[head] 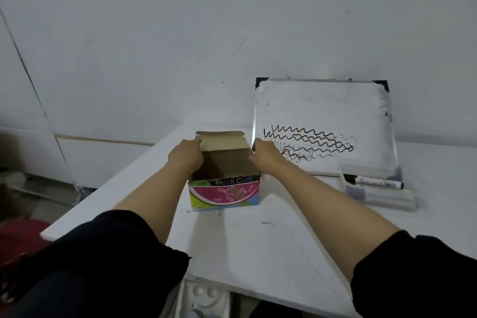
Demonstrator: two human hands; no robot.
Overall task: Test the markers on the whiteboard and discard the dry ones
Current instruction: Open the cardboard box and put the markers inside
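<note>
A small cardboard box (224, 195) with a colourful "PAPER CLIPS" front stands open on the white table (258, 245). My left hand (186, 153) grips its left wall and my right hand (264, 156) grips its right wall, fingers curled over the rim. The lid flap (222, 140) stands up at the back. The box's inside is dark; I cannot see its contents. To the right a whiteboard (322, 108) leans against the wall, with several black wavy lines (309, 141) drawn on it. A black-capped marker (374, 181) lies in a clear tray (379, 196) at its foot.
The white wall rises right behind the table. The table's left edge drops off to a floor with a dark red object (20, 235). A white palette-like tray (204, 294) shows below the front edge.
</note>
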